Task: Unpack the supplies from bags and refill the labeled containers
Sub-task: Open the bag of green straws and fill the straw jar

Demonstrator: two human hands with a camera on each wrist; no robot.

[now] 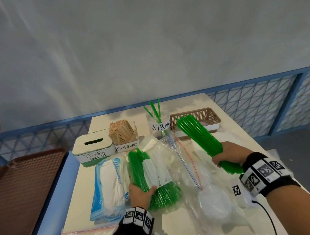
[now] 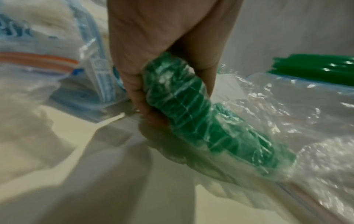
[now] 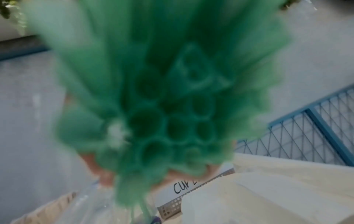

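My right hand [image 1: 227, 156] grips a loose bundle of green straws [image 1: 199, 137], held above the table and pointing toward the clear jar labelled STRAWS [image 1: 158, 123], which holds a few green straws. In the right wrist view the straw bundle [image 3: 162, 106] fills the frame, its open ends toward the camera. My left hand [image 1: 141, 192] holds the clear plastic pack of green straws [image 1: 153, 175] near its lower end, resting on the table. The left wrist view shows the fingers [image 2: 138, 91] curled round the wrapped straw pack [image 2: 201, 115].
A TISSUES/NAPKINS box [image 1: 93, 147] and a STIRRERS holder [image 1: 124, 135] stand at the back left. A brown basket [image 1: 197, 118] labelled CUP sits at the back right. A blue tissue pack [image 1: 109, 187], zip bags [image 1: 190, 163] and white lids [image 1: 214, 204] lie around.
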